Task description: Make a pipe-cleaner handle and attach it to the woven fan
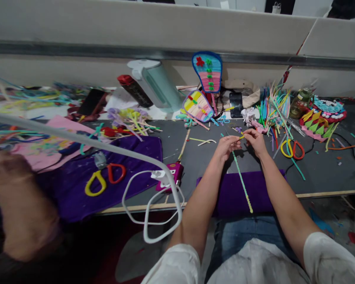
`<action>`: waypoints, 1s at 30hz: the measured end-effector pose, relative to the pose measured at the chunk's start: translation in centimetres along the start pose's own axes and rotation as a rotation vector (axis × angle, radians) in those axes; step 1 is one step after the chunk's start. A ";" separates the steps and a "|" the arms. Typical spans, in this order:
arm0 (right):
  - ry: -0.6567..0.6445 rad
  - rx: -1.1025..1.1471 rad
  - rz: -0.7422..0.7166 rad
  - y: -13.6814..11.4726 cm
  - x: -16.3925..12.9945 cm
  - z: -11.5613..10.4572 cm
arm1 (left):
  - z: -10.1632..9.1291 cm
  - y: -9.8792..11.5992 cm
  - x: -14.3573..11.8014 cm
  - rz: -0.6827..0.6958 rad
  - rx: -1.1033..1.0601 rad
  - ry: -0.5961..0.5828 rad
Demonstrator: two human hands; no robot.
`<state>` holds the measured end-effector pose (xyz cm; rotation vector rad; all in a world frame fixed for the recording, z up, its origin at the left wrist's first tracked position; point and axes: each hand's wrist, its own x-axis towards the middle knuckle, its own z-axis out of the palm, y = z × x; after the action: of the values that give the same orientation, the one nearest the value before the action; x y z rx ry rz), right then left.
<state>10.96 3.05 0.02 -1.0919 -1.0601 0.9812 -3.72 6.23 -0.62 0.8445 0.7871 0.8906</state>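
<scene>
Grey worktable (195,157) clutter runs from the yellow-and-red scissors (105,178) on a purple cloth (136,157) at your left, past a glue gun (173,173), perhaps. Your left hand (227,146) pinches the green pipe cleaner (241,179) near its top, steadying it; your right hand (256,140) closes on a small yellow piece (241,137) there, likely winding it on. The stem's long axis slants from your fingers down toward your lap.
</scene>
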 end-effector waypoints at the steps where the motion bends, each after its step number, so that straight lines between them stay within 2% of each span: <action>1: -0.004 -0.045 -0.017 0.0 0.1 -0.2 | -0.1 0.0 0.0 -0.004 0.001 0.000; 5: -0.038 -0.195 -0.077 0.3 0.3 -0.7 | -0.5 0.2 0.1 0.010 0.057 0.022; 8: -0.035 -0.237 -0.075 0.6 0.5 -0.9 | -0.7 0.3 0.1 0.085 0.141 0.027; 14: 0.011 -0.161 0.067 0.8 0.5 -0.6 | -0.2 0.0 0.1 0.380 0.388 0.054; 16: 0.024 -0.109 0.135 0.7 0.4 -0.5 | 0.0 -0.2 0.1 0.424 0.435 0.068; 19: 0.004 0.012 0.191 0.3 0.2 -0.5 | 0.1 -0.1 0.0 0.386 0.371 0.083; 24: -0.079 0.196 0.201 -0.5 0.0 -0.7 | -0.4 0.6 -0.1 0.188 0.134 0.081; 30: -0.201 0.241 0.214 -1.0 -0.4 -0.7 | -0.7 0.7 -0.2 -0.042 -0.055 -0.069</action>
<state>11.64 2.33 0.82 -0.9340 -0.9678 1.3762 -4.64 6.52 -0.24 0.8032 0.7144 0.8380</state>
